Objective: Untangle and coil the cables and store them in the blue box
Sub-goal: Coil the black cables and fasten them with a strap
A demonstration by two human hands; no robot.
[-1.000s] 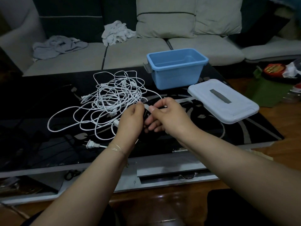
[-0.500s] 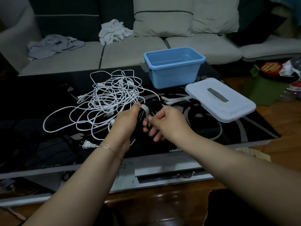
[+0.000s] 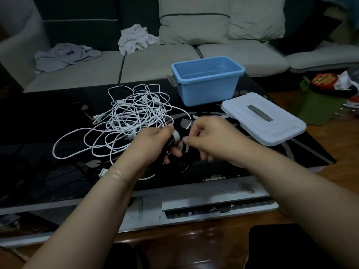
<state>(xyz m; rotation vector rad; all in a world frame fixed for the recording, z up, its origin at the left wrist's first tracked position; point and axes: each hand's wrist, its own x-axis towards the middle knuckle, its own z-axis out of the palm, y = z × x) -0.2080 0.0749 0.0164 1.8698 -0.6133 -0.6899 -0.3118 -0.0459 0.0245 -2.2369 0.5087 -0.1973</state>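
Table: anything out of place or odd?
The white cables lie in a loose tangle on the table, uncoiled. The blue box is empty, its lid off beside it. Nothing spilled or damaged.

1. The place is a home living room.
2. A pale cushioned sofa (image 3: 174, 61) with large back cushions (image 3: 196, 22) fills the far side.
3. Crumpled cloths (image 3: 136, 38) lie loose on its seat.
4. A low black glass coffee table (image 3: 48, 129) with a drawer stands before it.
5. The floor (image 3: 345, 144) is polished wood.
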